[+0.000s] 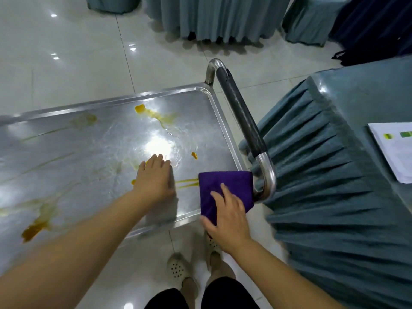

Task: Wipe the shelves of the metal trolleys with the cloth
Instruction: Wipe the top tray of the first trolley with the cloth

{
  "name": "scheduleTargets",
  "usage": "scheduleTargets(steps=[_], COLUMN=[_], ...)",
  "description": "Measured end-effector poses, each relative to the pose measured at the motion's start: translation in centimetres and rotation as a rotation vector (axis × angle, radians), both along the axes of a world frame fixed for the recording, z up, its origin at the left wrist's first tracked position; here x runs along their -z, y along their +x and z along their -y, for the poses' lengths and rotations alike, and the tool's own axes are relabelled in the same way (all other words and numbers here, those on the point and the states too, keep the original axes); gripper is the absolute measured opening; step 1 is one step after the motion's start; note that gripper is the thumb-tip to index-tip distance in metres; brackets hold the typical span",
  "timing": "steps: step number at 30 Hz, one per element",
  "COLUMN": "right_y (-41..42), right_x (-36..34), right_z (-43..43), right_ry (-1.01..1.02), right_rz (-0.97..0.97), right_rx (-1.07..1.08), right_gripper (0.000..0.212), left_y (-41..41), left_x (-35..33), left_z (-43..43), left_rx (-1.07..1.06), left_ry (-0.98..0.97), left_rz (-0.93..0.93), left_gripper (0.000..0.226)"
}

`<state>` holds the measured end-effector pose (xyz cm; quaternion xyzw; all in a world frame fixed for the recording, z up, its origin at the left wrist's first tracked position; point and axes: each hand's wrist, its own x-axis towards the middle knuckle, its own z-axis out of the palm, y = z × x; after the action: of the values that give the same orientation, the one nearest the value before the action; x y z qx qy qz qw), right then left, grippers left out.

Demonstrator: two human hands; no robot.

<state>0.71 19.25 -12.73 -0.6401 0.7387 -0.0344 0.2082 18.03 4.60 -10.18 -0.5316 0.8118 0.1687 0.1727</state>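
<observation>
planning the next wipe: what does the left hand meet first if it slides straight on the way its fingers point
Probably the yellow spill streak farther up the shelf. The left hand lies flat on it, and only bare shiny metal shows between.

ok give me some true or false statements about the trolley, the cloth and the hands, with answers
1. The cloth is purple. True.
2. The left hand is on the cloth. False: the right hand is on it, and the left lies flat on the bare shelf.
3. The shelf is wiped spotless. False: orange-yellow stains are spread across it.
4. The cloth sits at the shelf's near corner, by the handle. True.
</observation>
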Motion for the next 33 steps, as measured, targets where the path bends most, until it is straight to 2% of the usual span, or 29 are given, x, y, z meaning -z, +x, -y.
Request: scheduleTargets(steps=[1,3,7,12,19,25,29,33], right_y=[-0.2,-0.5,-0.5,-1.8,-2.1,-2.3,-2.1,-2.3], right_x=[0.2,0.9,2.2,2.7,4.0,4.0,3.6,3.4], right_z=[0.3,0.9,2.6,7.4,19.7,29.3,34.3,35.5], right_ry=[0.019,0.062,0.122,0.077,-0.042,-0.039,0.004,0.042], right_rz=[-0.078,-0.229,-0.280,-0.295,-0.358,-0.374,-0.365,-0.336], right_rx=[0.007,-0.002,0.093,0.035,-0.006,-0.049,-0.107,-0.170], right_gripper=[0.077,0.069,0.064,0.072,0.068,0.070,0.073,0.069], left_y=[0.2,0.3,0.6,0.7,0.2,-0.2,-0.4,-0.5], left_x=[0.2,0.8,1.9,2.2,2.4,2.4,2.5,2.5], left_z=[0.0,0.0,0.0,0.4,0.6,0.7,1.0,1.2], left_rx=[0.029,0.093,0.169,0.168,0.117,0.079,0.066,0.087], left_ry=[0.018,0.035,0.022,0.061,0.077,0.099,0.126,0.130], left_rz=[0.041,0.086,0.114,0.116,0.126,0.132,0.151,0.146], left_gripper=[0.099,0.115,0.124,0.124,0.116,0.096,0.102,0.103])
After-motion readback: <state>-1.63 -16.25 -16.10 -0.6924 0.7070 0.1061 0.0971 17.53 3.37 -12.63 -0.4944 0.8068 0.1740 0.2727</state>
